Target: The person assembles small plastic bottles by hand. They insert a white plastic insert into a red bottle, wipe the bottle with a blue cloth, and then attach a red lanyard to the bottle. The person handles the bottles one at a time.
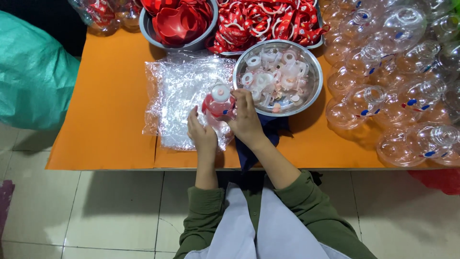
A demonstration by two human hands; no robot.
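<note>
**Bottle held between two hands, close to a crowded bowl**

Both hands hold a small clear plastic bottle with a red collar and white cap just above the orange table. The left hand cups its near left side with curled fingers; the right hand wraps its right side, fingers closed on it.

As a judgement, the slippery crinkled clear plastic bags under the bottle could let it skid if set down. The right hand touches the rim of the round steel bowl of white rings and caps; a nudge might tip pieces out.

Far off stand a steel bowl of red lids and a tray of red straps. The heap of clear round bottles crowds the right. Open room lies left, up to the table's near edge.
</note>
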